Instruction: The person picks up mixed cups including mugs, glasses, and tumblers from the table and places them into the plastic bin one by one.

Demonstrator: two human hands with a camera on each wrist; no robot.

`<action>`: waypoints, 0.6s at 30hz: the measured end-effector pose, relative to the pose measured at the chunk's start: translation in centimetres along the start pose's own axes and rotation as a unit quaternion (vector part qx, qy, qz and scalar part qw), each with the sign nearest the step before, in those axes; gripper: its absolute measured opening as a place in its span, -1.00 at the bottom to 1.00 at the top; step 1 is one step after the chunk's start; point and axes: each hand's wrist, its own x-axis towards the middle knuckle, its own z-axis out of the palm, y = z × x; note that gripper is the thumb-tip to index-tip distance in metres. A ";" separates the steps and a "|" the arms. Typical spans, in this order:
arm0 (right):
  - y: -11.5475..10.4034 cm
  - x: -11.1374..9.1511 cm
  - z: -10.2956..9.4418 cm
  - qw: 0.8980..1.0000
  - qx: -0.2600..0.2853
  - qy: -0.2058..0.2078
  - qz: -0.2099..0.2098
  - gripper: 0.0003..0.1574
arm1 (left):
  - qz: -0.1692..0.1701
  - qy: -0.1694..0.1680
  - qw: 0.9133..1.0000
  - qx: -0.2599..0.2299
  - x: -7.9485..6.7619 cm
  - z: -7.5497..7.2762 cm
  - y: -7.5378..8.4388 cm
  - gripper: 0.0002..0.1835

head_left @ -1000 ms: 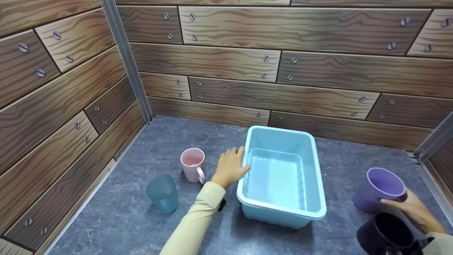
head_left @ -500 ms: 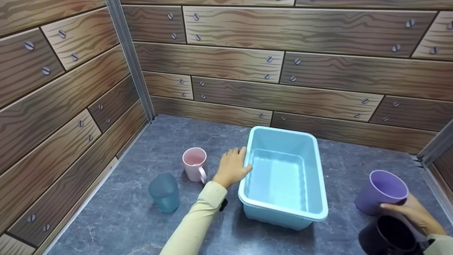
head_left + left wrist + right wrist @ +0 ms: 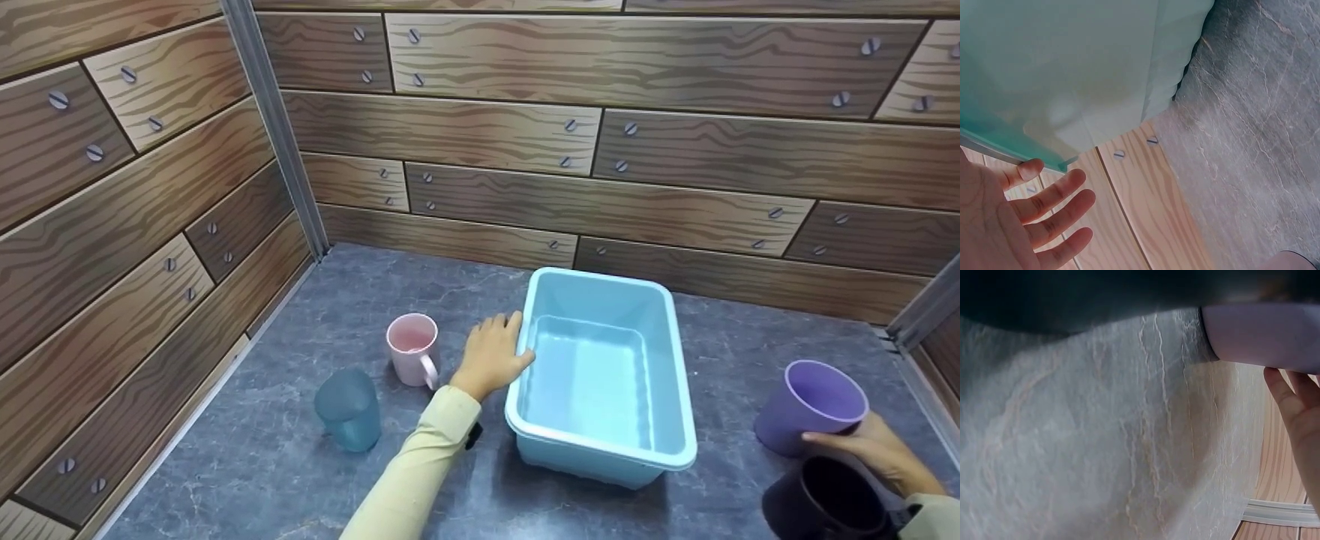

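In the head view my left hand (image 3: 489, 358) rests at the left rim of a light-blue plastic bin (image 3: 607, 446). Its thumb lies over the rim; the left wrist view shows the fingers spread and loosely straight beside the bin's wall. At the right, my right hand (image 3: 877, 446) holds a purple cup (image 3: 795, 420), thumb in front, other fingers mostly hidden behind it. The cup tilts slightly. Just below that hand stands a black mug (image 3: 795, 499), which looks close to the right wrist.
Left of the bin are a pink mug (image 3: 409, 364), upright with its handle toward my left wrist, and a teal cup (image 3: 352, 420). All stand on a dark grey marbled table (image 3: 247, 442). Wood-patterned walls (image 3: 450, 187) enclose the back and left.
The view has shifted slightly, so everything sits a little further right in the frame. Both hands keep their places on the bin and the purple cup.
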 end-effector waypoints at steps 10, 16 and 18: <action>-0.7 -0.8 -0.7 1.000 0.006 0.014 0.007 -0.29 | 0.023 -0.008 0.999 0.042 -0.1 -0.4 0.2 -0.41; -1.6 -0.8 -1.9 0.998 0.013 0.033 -0.043 -0.25 | 0.031 -0.013 0.994 0.107 0.1 -1.4 0.7 -0.48; -2.0 -0.8 -2.4 0.997 0.022 0.037 -0.061 -0.20 | 0.028 -0.016 0.992 0.118 0.3 -1.7 1.0 -0.48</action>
